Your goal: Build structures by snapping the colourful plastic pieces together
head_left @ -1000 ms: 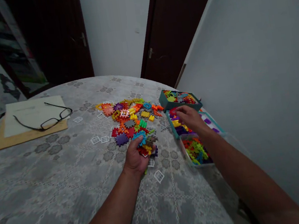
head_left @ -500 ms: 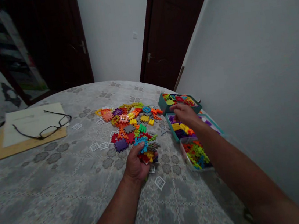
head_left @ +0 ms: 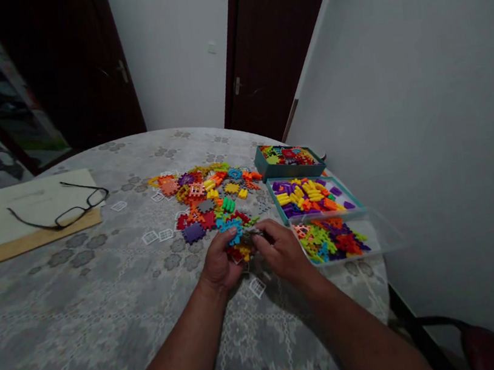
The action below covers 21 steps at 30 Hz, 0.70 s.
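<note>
In my left hand (head_left: 220, 262) is a cluster of interlocking plastic building pieces (head_left: 234, 231), blue on top with red and yellow below; the fingers are closed round it. My right hand (head_left: 282, 250) meets the cluster from the right, fingers pinched at a greyish piece (head_left: 250, 232) on its side. Whether a separate small piece is between those fingertips is hidden. Just beyond the hands lies a loose pile of notched pieces, among them a purple square (head_left: 193, 232), a grey square (head_left: 206, 206) and a green ribbed piece (head_left: 228, 205).
To the right stand a full teal box (head_left: 291, 170), a teal tray (head_left: 277, 200) of purple, yellow and orange pieces, and a clear container (head_left: 331, 262) of mixed pieces. White window-shaped pieces (head_left: 257, 287) dot the tablecloth. Glasses (head_left: 72, 217) rest on papers (head_left: 42, 198) at left.
My right hand has come back from above the teal boxes to the cluster in my left hand. The view has shifted slightly, uncovering the tray and the clear container.
</note>
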### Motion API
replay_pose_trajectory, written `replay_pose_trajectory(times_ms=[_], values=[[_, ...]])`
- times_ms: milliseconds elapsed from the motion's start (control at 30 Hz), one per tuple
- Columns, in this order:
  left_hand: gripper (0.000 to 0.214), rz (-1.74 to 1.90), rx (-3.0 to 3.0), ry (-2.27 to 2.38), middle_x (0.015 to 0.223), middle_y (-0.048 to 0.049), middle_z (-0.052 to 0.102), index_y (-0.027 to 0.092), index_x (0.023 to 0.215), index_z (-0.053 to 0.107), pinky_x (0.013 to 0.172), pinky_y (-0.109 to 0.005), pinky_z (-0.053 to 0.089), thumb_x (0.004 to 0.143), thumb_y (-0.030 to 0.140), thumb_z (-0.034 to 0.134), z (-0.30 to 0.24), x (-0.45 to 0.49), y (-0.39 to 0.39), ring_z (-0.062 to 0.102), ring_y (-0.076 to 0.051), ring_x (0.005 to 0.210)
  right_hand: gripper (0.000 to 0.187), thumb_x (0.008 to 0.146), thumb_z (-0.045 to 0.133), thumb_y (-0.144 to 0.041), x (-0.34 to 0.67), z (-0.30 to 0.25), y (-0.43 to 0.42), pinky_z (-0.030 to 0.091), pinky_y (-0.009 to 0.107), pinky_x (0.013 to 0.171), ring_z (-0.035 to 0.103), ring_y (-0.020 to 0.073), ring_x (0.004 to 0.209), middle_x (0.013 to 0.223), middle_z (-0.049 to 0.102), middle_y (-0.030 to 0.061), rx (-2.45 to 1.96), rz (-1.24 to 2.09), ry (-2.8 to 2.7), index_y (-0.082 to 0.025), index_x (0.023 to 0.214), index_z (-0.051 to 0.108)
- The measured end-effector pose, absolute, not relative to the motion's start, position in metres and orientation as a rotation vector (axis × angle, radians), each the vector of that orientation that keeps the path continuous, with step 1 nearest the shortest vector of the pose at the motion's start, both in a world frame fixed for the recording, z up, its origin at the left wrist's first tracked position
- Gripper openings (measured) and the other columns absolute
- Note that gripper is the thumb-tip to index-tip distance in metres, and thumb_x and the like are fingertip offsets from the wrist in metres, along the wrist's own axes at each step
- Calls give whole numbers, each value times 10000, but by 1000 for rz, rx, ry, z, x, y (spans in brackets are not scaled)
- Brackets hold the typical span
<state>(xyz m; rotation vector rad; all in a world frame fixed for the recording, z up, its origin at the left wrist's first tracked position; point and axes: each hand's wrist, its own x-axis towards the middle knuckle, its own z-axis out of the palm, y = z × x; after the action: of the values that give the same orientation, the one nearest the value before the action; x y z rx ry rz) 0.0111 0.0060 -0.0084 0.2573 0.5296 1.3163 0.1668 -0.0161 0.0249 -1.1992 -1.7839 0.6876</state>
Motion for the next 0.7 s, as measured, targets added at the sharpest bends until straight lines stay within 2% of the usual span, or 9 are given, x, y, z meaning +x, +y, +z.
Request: replay_pose_trajectory(times_ms=[100,200,400,700], values=[[194,1250,252,567,833,-89,799,134,902,768,568,-326,622,751,235,838,-9,11,5,752,-234,692,163,993,639,-390,170,17,-17,577,335,771,706,213,851,951,740,30,-1237,866,-1569,-255,1025,724],[221,1218,267,576,906,-132,817,125,946,777,525,-326,601,769,253,812,-8,11,4,765,-265,732,239,953,696,-462,173,14,-16,595,315,677,700,179,725,923,733,15,-1243,1018,-1329,-254,1071,705],[284,1241,298,584,923,-152,816,118,996,777,517,-330,582,746,241,831,-8,12,5,779,-309,796,605,876,786,-477,174,14,-11,610,284,584,671,135,601,870,705,-37,-1185,1176,-1121,-267,1409,592],[345,1248,332,613,1003,-156,821,132,1054,763,535,-325,594,737,241,844,-12,12,7,792,-324,867,566,886,782,-453,176,15,-15,632,297,607,698,144,644,893,657,-31,-1182,1152,-1151,-274,1400,628]])
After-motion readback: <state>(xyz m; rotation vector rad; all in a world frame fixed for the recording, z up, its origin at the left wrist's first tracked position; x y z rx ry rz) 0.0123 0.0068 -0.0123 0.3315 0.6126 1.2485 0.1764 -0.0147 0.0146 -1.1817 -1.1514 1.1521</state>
